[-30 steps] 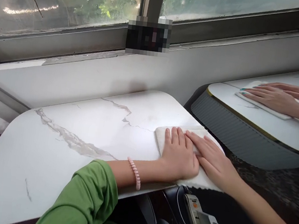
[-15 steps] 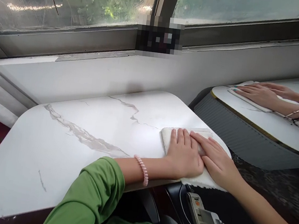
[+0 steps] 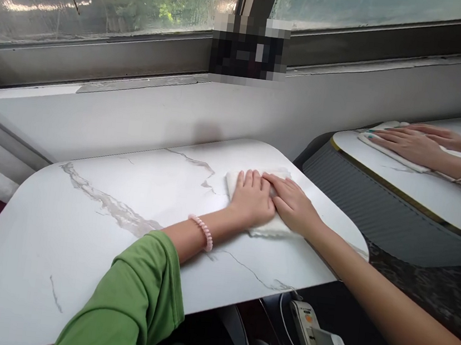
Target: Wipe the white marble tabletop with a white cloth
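Note:
A folded white cloth point(image 3: 270, 231) lies on the white marble-patterned table point(image 3: 88, 267), towards its right half. My left hand point(image 3: 251, 202), below a pink beaded bracelet point(image 3: 202, 231), presses flat on the cloth with its fingers stretched out. Close beside it, touching, my right hand point(image 3: 294, 204) also lies flat on the cloth, its fingers extended and pointing up and left. The palms hide much of the cloth between them.
Windows and a white wall point(image 3: 144, 120) border the table's far side. At right, another person's hands point(image 3: 414, 144) rest on a cloth on a second table point(image 3: 433, 197). Below the near edge sits a power strip point(image 3: 313, 339) with a plugged-in white charger point(image 3: 331, 344) and cable.
Both my hands and the cloth have slid up and left, away from the table's near right edge. The view has shifted slightly.

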The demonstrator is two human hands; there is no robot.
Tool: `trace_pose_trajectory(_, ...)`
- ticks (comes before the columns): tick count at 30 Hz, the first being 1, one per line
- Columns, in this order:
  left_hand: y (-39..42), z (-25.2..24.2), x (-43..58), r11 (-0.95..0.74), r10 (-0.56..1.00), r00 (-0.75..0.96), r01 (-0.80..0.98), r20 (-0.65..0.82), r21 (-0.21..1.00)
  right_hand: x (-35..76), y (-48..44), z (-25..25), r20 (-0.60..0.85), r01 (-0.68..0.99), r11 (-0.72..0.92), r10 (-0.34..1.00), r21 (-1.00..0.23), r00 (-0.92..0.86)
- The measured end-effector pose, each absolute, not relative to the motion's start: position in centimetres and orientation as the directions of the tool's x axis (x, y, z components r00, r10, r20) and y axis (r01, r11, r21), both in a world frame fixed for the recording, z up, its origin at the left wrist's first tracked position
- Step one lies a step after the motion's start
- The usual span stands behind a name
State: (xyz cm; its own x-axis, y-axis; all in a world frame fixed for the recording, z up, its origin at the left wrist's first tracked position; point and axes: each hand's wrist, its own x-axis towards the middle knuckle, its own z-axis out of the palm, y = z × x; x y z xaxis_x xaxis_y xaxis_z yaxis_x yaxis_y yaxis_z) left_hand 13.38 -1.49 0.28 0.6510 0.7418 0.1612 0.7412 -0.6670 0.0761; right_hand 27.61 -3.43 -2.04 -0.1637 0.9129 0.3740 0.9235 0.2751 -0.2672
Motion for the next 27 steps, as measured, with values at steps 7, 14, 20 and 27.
trace_pose_trajectory(7, 5.0, 1.4, 11.2, -0.459, 0.888, 0.458, 0.882, 0.031, 0.106, 23.2, 4.9, -1.6, 0.371, 0.877, 0.309, 0.914, -0.367, -0.166)
trace_pose_trajectory(14, 9.2, 0.4, 9.3, -0.442, 0.895, 0.423, 0.886, 0.145, 0.140, 21.3, 9.4, -1.6, 0.316, 0.893, 0.254, 0.939, -0.371, -0.137)
trace_pose_trajectory(20, 10.7, 0.1, 9.3, -0.434, 0.895, 0.405, 0.887, 0.185, 0.159, 21.4, 11.0, -1.9, 0.369, 0.877, 0.281, 0.920, -0.390, -0.130)
trace_pose_trajectory(27, 10.3, 0.1, 9.1, -0.431, 0.898, 0.405, 0.891, 0.174, 0.147, 21.1, 10.5, -1.5, 0.343, 0.898, 0.251, 0.931, -0.362, -0.122)
